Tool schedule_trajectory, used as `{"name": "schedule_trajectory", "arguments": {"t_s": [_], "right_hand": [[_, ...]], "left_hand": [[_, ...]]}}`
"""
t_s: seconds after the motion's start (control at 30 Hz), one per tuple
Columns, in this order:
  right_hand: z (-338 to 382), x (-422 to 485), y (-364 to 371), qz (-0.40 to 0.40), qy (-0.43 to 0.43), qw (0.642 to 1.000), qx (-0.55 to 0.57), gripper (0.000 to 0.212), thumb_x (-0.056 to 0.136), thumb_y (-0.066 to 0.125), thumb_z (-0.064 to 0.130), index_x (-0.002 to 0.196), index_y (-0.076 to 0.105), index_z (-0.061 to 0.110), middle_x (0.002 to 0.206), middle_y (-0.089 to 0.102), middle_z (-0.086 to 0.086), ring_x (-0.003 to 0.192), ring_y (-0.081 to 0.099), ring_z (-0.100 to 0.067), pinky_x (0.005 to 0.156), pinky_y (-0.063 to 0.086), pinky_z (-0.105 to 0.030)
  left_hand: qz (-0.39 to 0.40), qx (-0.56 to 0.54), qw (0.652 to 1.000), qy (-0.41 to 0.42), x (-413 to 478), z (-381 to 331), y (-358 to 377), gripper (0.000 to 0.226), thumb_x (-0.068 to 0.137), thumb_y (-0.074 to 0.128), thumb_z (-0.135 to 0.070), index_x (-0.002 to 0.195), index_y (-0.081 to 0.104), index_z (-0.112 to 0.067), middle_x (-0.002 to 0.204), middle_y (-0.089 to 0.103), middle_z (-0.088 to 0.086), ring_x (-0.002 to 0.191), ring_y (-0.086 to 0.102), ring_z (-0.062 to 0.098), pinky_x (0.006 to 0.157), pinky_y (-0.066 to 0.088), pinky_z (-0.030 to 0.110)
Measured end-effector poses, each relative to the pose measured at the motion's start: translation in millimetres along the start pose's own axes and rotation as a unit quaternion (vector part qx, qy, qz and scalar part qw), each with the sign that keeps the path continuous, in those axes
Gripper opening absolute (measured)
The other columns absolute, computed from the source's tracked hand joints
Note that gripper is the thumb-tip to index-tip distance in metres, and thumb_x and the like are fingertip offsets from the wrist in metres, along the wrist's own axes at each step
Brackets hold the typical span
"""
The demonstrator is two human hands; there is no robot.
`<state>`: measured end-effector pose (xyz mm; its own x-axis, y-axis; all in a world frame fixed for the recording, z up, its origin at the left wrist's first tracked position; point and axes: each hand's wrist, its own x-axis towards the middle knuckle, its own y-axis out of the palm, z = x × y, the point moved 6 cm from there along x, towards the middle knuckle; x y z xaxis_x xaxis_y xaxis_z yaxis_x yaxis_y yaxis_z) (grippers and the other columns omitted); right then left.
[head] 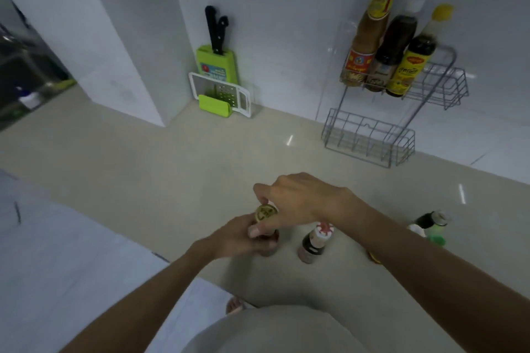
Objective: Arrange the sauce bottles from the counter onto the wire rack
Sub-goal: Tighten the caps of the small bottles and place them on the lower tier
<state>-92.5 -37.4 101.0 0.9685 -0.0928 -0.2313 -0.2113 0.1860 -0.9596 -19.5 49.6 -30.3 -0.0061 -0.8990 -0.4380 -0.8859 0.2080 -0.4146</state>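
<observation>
your left hand (pixel 238 235) fingers wrap the small bottle (pixel 265 233) on the counter (pixel 143 157); right hand (pixel 298 199) fingertips pinch its gold cap (pixel 266 212). lifting by a loose cap risks dropping it, or clipping the neighbouring bottle (pixel 314 243), well short of the wire rack (pixel 370 137).

Both forearms come into view bare from the bottom of the frame, no sleeves, no watch, no bands or rings showing on the left hand (pixel 232 238) or the right hand (pixel 298 198). Short, unpainted nails on the fingers we can see. Down below, a pale grey-beige garment (pixel 272 329) covers the body
</observation>
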Motion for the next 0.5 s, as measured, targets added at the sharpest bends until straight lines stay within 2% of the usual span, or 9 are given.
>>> {"name": "schedule_trajectory", "arguments": {"t_s": [0.03,0.1,0.17,0.23,0.3,0.37,0.43,0.5], "right_hand": [[5,0,4,-0.01,-0.013,1.0,-0.019,0.058,0.08,0.049,0.073,0.093,0.038,0.018,0.067,0.053,0.0,0.056,0.048,-0.021,0.047,0.03,-0.031],[11,-1,8,-0.029,-0.027,0.999,-0.034,0.047,0.089,0.05,0.057,0.104,0.036,0.014,0.079,0.056,-0.006,0.063,0.047,-0.025,0.051,0.034,-0.032],[9,-6,6,-0.045,-0.031,0.998,-0.023,0.039,0.094,0.048,0.046,0.113,0.038,0.013,0.09,0.055,-0.009,0.073,0.043,-0.021,0.057,0.041,-0.036],[2,-14,-7,-0.065,-0.038,0.997,0.014,0.033,0.097,0.046,0.042,0.113,0.039,0.014,0.093,0.052,-0.006,0.079,0.041,-0.017,0.066,0.045,-0.038],[-11,-24,-28,-0.097,-0.047,0.993,0.056,0.031,0.099,0.042,0.042,0.118,0.042,0.017,0.099,0.054,-0.003,0.085,0.044,-0.015,0.075,0.046,-0.036],[-24,-35,-50,-0.131,-0.053,0.987,0.08,0.036,0.1,0.038,0.044,0.127,0.041,0.019,0.108,0.054,-0.002,0.094,0.046,-0.013,0.082,0.042,-0.028],[-33,-44,-69,-0.152,-0.054,0.982,0.099,0.041,0.1,0.035,0.044,0.135,0.037,0.021,0.116,0.052,0.0,0.102,0.046,-0.009,0.086,0.038,-0.02],[-40,-51,-83,-0.156,-0.048,0.981,0.108,0.043,0.101,0.032,0.045,0.138,0.035,0.023,0.12,0.051,0.001,0.106,0.046,-0.006,0.088,0.038,-0.018]], "left_hand": [[-0.073,-0.07,0.995,0.01,0,1,8,0.036,0.074,0.078,-0.05,0.102,0.064,-0.035,0.101,0.07,-0.012,0.096,0.065,0.009,0.084,0.054,0.032],[-0.178,-0.166,0.97,0.024,3,2,20,0.03,0.08,0.08,-0.031,0.104,0.068,-0.019,0.099,0.073,-0.002,0.096,0.068,0.015,0.086,0.055,0.037],[-0.255,-0.189,0.948,0.025,5,-5,22,0.02,0.081,0.077,-0.011,0.098,0.068,-0.013,0.092,0.072,-0.002,0.09,0.068,0.018,0.083,0.055,0.038],[-0.283,-0.195,0.939,0.029,8,-19,9,0.015,0.074,0.075,-0.001,0.086,0.067,-0.005,0.078,0.07,0.002,0.075,0.066,0.017,0.074,0.054,0.041],[-0.239,-0.194,0.95,0.054,10,-43,-12,0.019,0.059,0.072,-0.003,0.074,0.063,0.003,0.07,0.066,0.011,0.065,0.063,0.02,0.066,0.052,0.041],[-0.118,-0.183,0.972,0.09,10,-73,-31,0.023,0.049,0.069,-0.007,0.068,0.061,0.004,0.069,0.065,0.015,0.064,0.062,0.023,0.063,0.051,0.033],[-0.002,-0.151,0.981,0.119,7,-103,-44,0.019,0.05,0.066,-0.005,0.067,0.062,0.002,0.07,0.066,0.013,0.066,0.062,0.022,0.064,0.051,0.026],[0.057,-0.122,0.982,0.13,6,-126,-55,0.017,0.051,0.063,0.0,0.068,0.062,-0.001,0.07,0.066,0.013,0.066,0.06,0.022,0.064,0.051,0.024]]}}
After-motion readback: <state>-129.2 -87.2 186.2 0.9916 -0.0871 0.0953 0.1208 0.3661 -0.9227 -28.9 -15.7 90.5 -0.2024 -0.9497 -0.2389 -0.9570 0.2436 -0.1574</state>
